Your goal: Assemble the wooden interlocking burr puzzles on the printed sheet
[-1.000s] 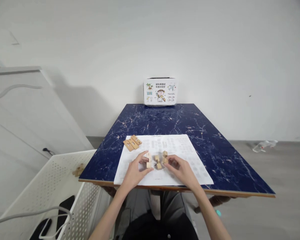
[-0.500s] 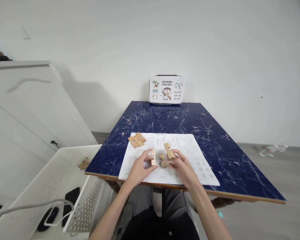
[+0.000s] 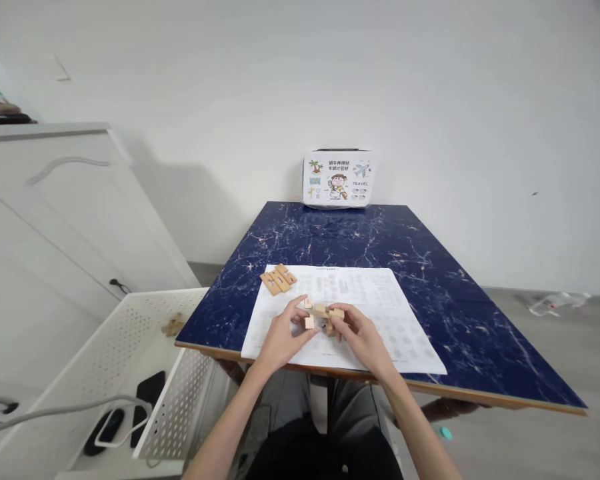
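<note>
My left hand [image 3: 281, 335] is closed on a pale notched wooden block [image 3: 309, 323], thumb at its near end and fingers at the far end. Between the fingers of my right hand [image 3: 364, 340] is a second notched wooden block [image 3: 336, 313], lying sideways. Its left end reaches the notch of the first block; whether they interlock I cannot tell. Under the right fingers, another wooden block [image 3: 331, 330] is partly hidden. Several flat wooden pieces with cutouts [image 3: 279, 280] lie side by side at the upper left of the printed paper sheet [image 3: 395, 340].
The paper lies on a blue marbled table [image 3: 330, 240]. At its back edge a white printed case [image 3: 339, 180] stands by the wall. To the left, a white perforated basket [image 3: 167, 413] holds a cable, dark items and a small wooden object [image 3: 173, 325].
My right hand has turned its block from upright tilt to sideways and brought it left against the left hand's block. The left hand stays about where it was. The view has shifted slightly.
</note>
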Tool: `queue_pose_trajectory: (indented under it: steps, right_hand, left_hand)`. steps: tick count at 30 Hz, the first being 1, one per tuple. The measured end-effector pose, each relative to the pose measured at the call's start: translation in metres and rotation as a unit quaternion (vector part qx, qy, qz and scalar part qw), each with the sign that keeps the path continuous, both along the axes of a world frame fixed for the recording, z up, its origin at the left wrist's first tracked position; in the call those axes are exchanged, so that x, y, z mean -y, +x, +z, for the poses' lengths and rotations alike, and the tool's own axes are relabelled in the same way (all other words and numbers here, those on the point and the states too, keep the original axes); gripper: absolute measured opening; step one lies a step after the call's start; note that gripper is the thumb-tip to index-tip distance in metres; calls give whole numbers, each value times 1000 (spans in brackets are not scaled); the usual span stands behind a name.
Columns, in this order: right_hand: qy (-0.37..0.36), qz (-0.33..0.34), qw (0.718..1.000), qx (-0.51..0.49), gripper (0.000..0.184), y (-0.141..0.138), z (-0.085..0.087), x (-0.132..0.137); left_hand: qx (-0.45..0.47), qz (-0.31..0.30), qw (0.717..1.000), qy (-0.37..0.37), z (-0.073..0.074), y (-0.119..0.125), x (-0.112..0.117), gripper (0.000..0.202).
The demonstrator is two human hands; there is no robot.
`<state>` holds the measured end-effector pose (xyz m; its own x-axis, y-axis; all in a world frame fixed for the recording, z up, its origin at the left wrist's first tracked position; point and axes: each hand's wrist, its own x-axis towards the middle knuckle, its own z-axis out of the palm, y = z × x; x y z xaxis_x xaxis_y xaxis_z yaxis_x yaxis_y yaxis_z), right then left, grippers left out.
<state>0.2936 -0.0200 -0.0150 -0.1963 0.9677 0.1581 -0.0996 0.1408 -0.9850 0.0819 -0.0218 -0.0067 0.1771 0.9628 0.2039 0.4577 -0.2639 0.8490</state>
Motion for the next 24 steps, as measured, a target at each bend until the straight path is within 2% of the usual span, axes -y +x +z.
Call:
queue_pose_trajectory:
  steps: [5,10,14,17,18,20,22,23,24]
  right_hand:
    - [47,-6,998,42,37,1,-1,5]
    - [31,36,999,0,31,-1,9,10]
    - [-2,88,996,5,31,-6,23,16]
    - [-13,134,989,63,33,-7,36,21]
    - [-1,132,988,74,32,-6,40,23]
    - [39,110,990,81,28,-4,46,26]
    - [81,86,990,84,25,0,50,27]
    - [101,76,988,91,23,2,51,27]
    - [120,67,985,102,22,4,51,26]
  left_hand:
    - [0,-2,1000,-3,1,0,0,72]
    - [21,-9,1000,13,7,1,3,69]
    - [19,-29,997,75,23,1,11,60]
    - [7,-92,992,81,39,2,19,58]
    - [6,-103,992,74,44,1,21,60]
    - [23,-101,994,41,50,-1,24,77]
    - [70,-106,991,-28,53,-6,26,95]
    - [101,-128,984,-76,54,-9,25,96]
    - [132,-164,969,-131,54,-13,25,87]
